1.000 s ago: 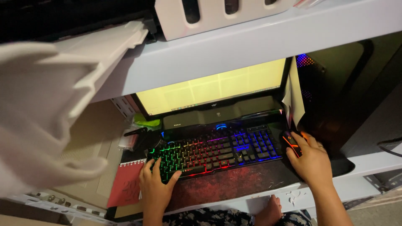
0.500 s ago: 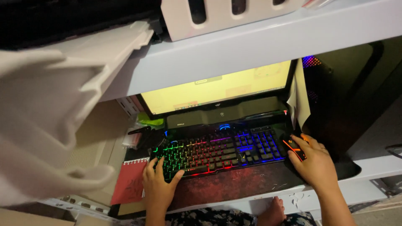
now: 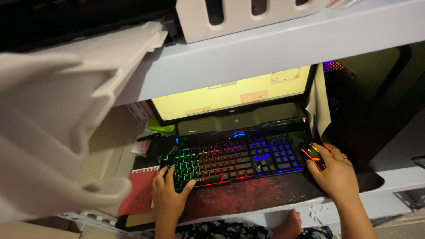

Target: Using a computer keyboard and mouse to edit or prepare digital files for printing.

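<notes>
Both hands down on the desk: left on the rainbow keys, right wrapped over the mouse.

The left hand (image 3: 169,197) lies flat and unclenched, fingers spread on the green-lit left end of the backlit keyboard (image 3: 234,161), thumb by the front edge, gripping nothing. The right hand (image 3: 335,173) cups a dark mouse (image 3: 313,157) with orange glow lines, just off the keyboard's right end, so the right hand is clearly the nearer to it. The keyboard's long axis runs left to right, tipped up slightly toward the right, with the yellow-lit monitor (image 3: 234,94) directly behind it. A red notebook (image 3: 142,191) sits beside the left wrist. Against half a second ago, both hands hold the same places; only the view has drifted a touch, showing more of the screen.
</notes>
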